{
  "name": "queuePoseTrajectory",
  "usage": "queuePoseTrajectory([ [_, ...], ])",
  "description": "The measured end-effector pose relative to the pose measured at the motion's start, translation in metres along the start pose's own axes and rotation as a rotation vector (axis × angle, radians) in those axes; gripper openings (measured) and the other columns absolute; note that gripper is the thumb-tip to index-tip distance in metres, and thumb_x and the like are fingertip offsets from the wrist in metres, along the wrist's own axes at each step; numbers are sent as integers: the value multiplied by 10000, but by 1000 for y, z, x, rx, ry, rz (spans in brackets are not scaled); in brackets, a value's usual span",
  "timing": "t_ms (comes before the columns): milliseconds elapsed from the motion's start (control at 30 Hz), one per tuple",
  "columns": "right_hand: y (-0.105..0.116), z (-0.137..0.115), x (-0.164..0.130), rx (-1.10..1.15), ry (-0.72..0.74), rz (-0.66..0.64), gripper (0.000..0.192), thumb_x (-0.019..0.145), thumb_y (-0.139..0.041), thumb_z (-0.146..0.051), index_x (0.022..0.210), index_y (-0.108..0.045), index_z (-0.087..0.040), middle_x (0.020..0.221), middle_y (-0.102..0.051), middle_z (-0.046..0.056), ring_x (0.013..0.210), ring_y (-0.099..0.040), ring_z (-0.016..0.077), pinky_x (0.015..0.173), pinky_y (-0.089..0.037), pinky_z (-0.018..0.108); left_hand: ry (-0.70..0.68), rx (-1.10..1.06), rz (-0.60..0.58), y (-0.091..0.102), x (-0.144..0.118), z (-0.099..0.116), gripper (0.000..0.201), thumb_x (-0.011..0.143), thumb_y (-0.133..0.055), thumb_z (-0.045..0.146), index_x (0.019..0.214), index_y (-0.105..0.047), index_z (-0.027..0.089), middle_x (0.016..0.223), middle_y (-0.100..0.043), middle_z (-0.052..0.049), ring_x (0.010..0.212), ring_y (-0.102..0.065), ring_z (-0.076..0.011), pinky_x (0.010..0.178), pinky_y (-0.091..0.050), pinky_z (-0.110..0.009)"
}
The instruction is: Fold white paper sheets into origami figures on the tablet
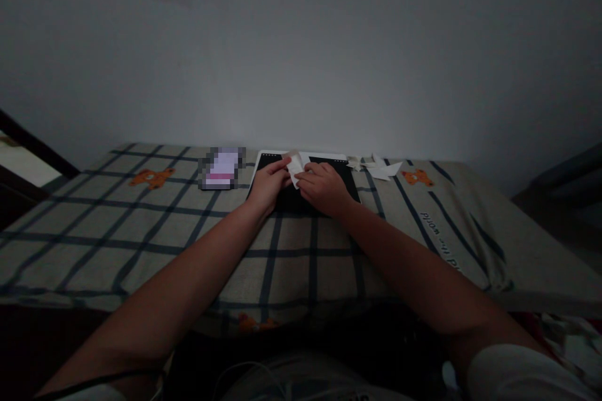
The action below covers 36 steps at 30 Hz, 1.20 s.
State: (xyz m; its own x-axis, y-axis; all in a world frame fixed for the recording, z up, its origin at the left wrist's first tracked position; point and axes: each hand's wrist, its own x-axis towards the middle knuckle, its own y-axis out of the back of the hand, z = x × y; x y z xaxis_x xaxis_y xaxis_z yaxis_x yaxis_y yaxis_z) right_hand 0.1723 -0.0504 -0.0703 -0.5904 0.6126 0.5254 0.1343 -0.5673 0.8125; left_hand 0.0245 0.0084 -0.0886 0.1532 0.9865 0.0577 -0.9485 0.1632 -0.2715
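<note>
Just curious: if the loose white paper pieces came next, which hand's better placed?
Probably the right hand: it's nearer those white paper pieces, though both it and the left hand hold a small white paper.

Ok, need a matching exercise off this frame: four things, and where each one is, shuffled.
1. pale paper piece
2. dark flat pad
3. loose white scraps
4. lit, pixelated screen

a. right of the pad
b. beneath both hands
c. left of the pad, apart from it
d. in the fingers of the left hand and right hand

Pairs: 1-d, 2-b, 3-a, 4-c
</note>
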Motion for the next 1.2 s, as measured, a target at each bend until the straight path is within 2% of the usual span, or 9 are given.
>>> queuePoseTrajectory([
  [200,-1,1,0,-22,6,8,204,898,-433,-196,920,-632,-157,974,-665,77,1027,-461,232,810,-296,375,-11,12,1,-2,-1,1,446,605,-687,155,1047,-648,113,896,-673,-65,710,-599,-100,708,-484,-234],
  [333,0,1,-1,-20,12,8,197,901,-437,-204,924,-629,-166,996,-667,67,1034,-456,232,813,-299,373,1,-3,-2,-1,-1,1,432,619,-704,174,1042,-647,115,906,-672,-72,749,-610,-116,737,-489,-254],
  [767,-3,3,-1,2,35,5,203,895,-448,-192,916,-648,-166,1014,-671,66,1050,-451,240,835,-295,390,4,-25,11,0,3,-4,403,591,-698,118,993,-669,116,885,-670,-56,709,-593,-105,712,-481,-244],
  [1000,0,3,-1,2,42,10,216,900,-425,-192,892,-639,-161,1007,-670,68,1058,-454,240,851,-295,391,37,-51,-25,1,1,-2,453,577,-648,93,1029,-657,103,864,-680,-66,702,-597,-111,701,-467,-245],
  [1200,0,4,-2,29,58,18,193,881,-452,-192,892,-641,-153,1008,-666,85,1073,-445,246,863,-297,393,8,-28,-76,3,0,-1,523,534,-701,107,1055,-653,110,944,-689,-83,771,-614,-141,788,-463,-284],
])
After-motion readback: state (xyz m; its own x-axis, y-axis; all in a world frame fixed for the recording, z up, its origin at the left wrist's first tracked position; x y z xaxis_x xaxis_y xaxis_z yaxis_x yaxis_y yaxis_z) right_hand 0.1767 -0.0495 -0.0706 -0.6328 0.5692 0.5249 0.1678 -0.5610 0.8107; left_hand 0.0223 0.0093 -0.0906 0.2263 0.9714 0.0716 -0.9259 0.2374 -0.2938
